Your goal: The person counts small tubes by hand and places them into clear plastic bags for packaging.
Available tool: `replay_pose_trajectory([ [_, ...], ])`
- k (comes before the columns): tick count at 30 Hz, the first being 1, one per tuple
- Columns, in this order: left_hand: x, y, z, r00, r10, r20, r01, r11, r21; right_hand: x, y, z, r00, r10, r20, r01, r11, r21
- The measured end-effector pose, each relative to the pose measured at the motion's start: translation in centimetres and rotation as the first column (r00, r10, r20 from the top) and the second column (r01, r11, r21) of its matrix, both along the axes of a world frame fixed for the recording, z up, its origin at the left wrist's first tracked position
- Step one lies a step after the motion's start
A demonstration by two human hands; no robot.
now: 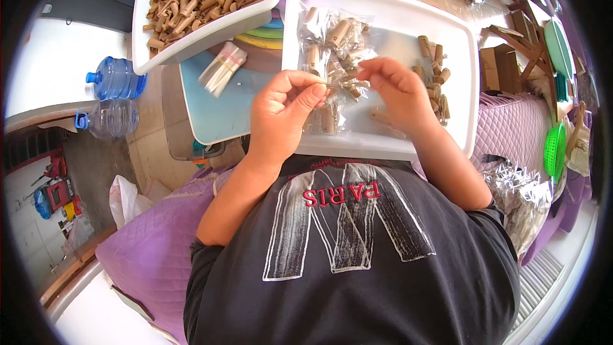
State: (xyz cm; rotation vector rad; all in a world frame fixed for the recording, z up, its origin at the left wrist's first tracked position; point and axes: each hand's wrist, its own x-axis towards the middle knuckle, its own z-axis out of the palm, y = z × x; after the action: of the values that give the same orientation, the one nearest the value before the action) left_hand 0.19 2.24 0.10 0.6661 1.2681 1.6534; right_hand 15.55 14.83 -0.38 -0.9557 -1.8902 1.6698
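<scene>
Over a white plastic tray, my left hand pinches something thin and see-through between thumb and forefinger. It is too small to make out. Beside it my right hand has its fingers curled and drawn together at the other side of that piece; what they hold is hidden. Beneath and beyond my hands lie clear plastic packets with short brown rolls inside. Several loose brown rolls are gathered at the tray's right side. Another brown roll lies partly behind my right wrist.
A deep white bin of brown curved pieces stands at the far left. A bundle of clear bags lies on a pale blue board. Two large water bottles lie on the floor leftward. Shiny plastic packaging is at my right elbow.
</scene>
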Motion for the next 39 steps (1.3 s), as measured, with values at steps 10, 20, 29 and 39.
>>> replay_pose_trajectory([
  [10, -0.3, -0.5, -0.2, 0.989, 0.099, -0.112, -0.095, 0.995, 0.035, -0.7, 0.9, 1.4, 0.981, -0.073, -0.178, 0.089, 0.993, 0.081],
  [20, -0.4, -1.2, 0.3, 0.997, 0.017, -0.069, -0.017, 1.0, -0.002, -1.3, -1.0, 3.2, 0.979, 0.171, -0.112, -0.163, 0.983, 0.08],
  [29, 0.7, -0.1, -0.3, 0.984, -0.159, -0.087, 0.153, 0.986, -0.067, -2.3, -1.3, 3.6, 0.958, 0.087, -0.272, 0.058, 0.874, 0.483],
  [39, -0.2, -1.0, 0.3, 1.0, -0.002, 0.031, 0.005, 0.998, -0.069, -1.3, 0.8, 4.8, 0.982, 0.181, 0.062, -0.117, 0.315, 0.942],
])
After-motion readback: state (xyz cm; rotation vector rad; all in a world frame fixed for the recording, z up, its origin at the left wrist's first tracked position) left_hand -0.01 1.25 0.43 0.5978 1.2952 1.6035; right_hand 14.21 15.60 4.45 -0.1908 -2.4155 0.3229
